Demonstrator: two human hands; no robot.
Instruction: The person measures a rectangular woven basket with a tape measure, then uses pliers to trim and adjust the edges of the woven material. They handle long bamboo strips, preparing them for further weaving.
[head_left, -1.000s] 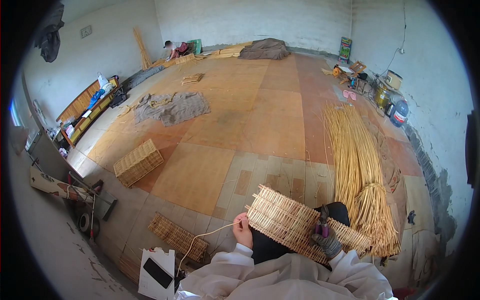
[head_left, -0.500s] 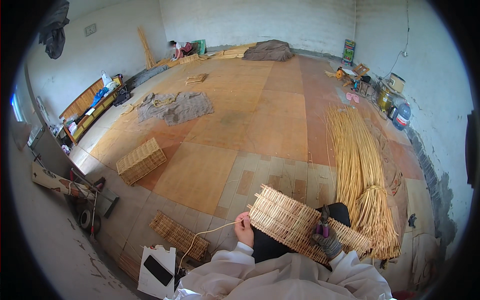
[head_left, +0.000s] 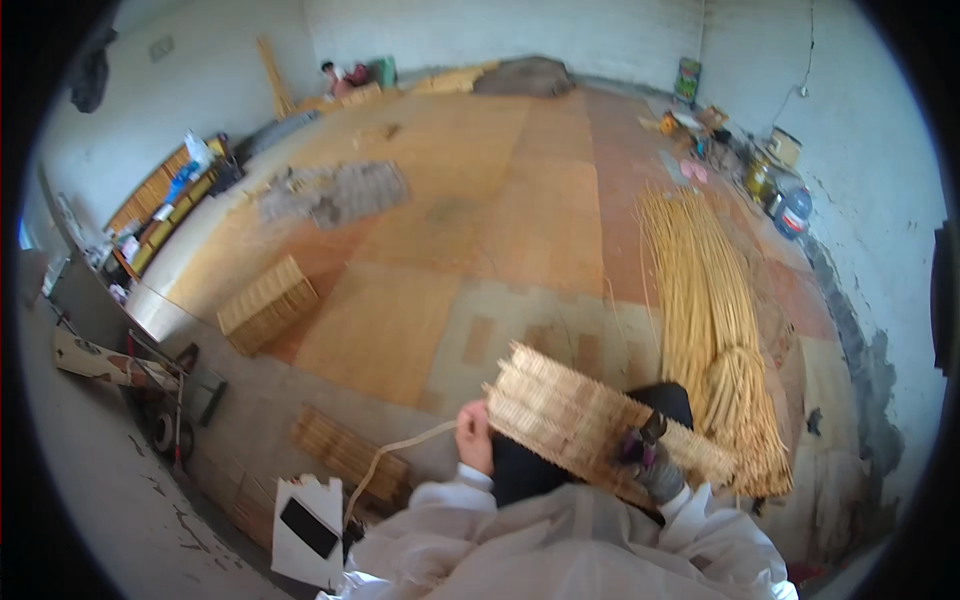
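Observation:
A woven wicker panel (head_left: 560,405) lies slantwise across my lap over dark trousers. At its left end my bare left hand (head_left: 474,438) is closed on a pale wicker strand (head_left: 400,443), which curves down to the left. My right hand (head_left: 660,482), in a grey glove, grips pruning shears (head_left: 642,446) with purple handles, over the right part of the panel. Motion blurs the shears, so whether their blades touch the weave cannot be told.
A long bundle of wicker rods (head_left: 710,330) lies at my right. Another flat wicker panel (head_left: 345,450) and a phone (head_left: 309,527) on a white board (head_left: 290,560) are at my left. Beyond stand a wicker basket (head_left: 268,305) and a grey cloth (head_left: 335,192). A person (head_left: 345,80) sits far off.
The whole view has shifted slightly and blurred. The shears have tipped from upright to a more slanted position over the panel. My left hand stays by the panel's left end with the strand.

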